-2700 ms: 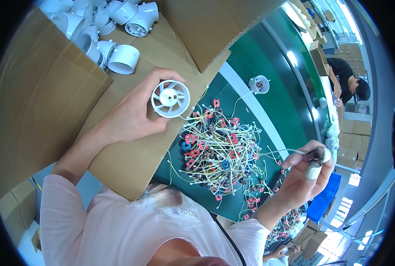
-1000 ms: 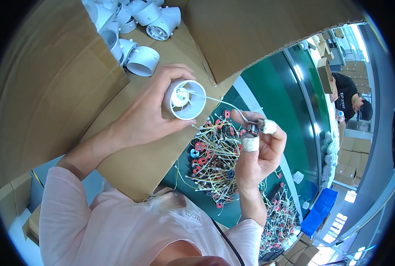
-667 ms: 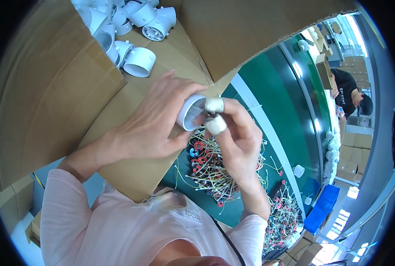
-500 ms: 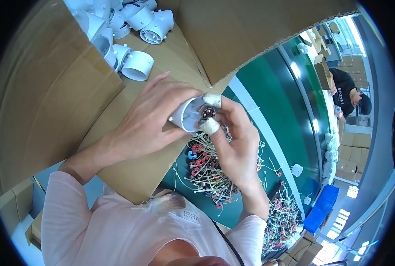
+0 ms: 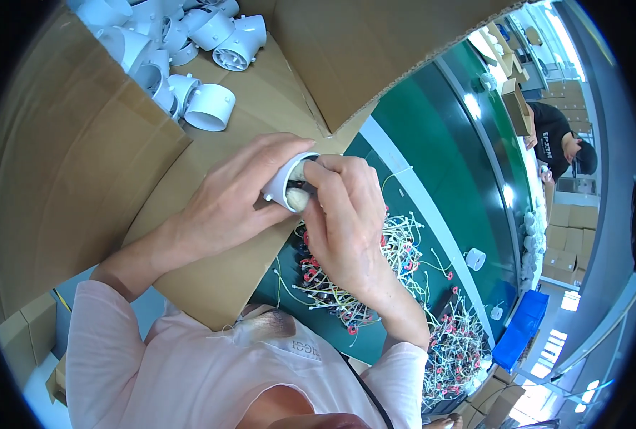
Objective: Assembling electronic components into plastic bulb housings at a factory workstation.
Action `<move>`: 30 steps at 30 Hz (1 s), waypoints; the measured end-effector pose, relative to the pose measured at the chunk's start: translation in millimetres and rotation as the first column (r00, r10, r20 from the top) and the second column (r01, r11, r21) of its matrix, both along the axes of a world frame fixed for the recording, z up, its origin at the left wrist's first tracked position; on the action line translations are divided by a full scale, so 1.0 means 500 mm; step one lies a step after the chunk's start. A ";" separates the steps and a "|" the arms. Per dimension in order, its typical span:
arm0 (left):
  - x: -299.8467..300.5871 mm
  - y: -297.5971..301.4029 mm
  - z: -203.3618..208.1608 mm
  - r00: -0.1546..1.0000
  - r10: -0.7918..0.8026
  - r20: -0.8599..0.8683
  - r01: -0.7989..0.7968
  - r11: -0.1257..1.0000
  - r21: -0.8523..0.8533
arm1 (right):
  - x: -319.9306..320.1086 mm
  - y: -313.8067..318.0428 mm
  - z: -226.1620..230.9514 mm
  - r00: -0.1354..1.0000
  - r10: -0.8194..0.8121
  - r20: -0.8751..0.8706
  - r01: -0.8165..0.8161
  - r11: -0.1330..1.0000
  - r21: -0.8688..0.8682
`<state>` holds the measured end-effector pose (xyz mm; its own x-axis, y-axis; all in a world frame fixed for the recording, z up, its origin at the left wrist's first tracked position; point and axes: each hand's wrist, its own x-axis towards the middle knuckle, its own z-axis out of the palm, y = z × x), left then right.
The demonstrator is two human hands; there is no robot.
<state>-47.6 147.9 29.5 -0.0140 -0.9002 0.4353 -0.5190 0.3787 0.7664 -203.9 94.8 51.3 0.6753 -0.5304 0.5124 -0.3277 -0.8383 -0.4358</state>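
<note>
My left hand (image 5: 236, 182) grips a white plastic pipe-shaped housing (image 5: 278, 184) from its outer side, with its open end turned toward my right hand. Two fingertips of my right hand (image 5: 346, 214), wrapped in pale finger covers, reach inside that opening. Pinched between them is a small dark round part (image 5: 296, 184), mostly hidden by the fingers and the housing wall. Under my right hand lies a heap of small parts with thin pale wires (image 5: 346, 297), some red and some black.
A cardboard box (image 5: 254, 121) with raised flaps holds several white housings (image 5: 211, 107) at the upper left. A green conveyor (image 5: 432, 143) with a pale rail runs along the right. Another wired heap (image 5: 454, 350) and a blue bin (image 5: 519, 329) are nearby. A person (image 5: 557, 139) works across the conveyor.
My right fingers have moved left and deeper into the housing, taking the dark part from its mouth to the inside. The left hand still holds the housing.
</note>
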 end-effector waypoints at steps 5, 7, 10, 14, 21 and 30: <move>0.003 -0.005 -0.012 0.998 0.011 -0.057 -0.013 1.000 -0.026 | 0.009 0.001 0.004 0.998 -0.061 -0.019 0.060 0.997 -0.050; 0.000 -0.001 -0.013 0.996 0.024 -0.089 -0.023 1.000 0.005 | 0.010 0.005 0.003 0.994 -0.111 0.012 0.111 0.994 -0.001; -0.002 0.000 -0.013 0.994 0.027 -0.109 -0.026 1.000 0.014 | 0.007 0.005 -0.004 0.991 -0.129 0.042 0.126 0.990 0.066; -0.002 0.003 -0.016 0.993 0.016 -0.116 -0.017 1.000 -0.005 | 0.002 0.008 -0.010 0.992 -0.112 0.058 0.098 0.976 0.195; 0.000 0.005 -0.023 0.986 -0.016 -0.164 0.014 1.000 -0.015 | -0.002 0.008 -0.011 0.992 -0.122 0.026 0.105 0.930 0.352; -0.004 -0.004 -0.022 0.999 -0.005 -0.045 0.003 0.999 -0.033 | -0.003 -0.006 -0.024 0.988 -0.142 0.065 0.087 0.843 0.531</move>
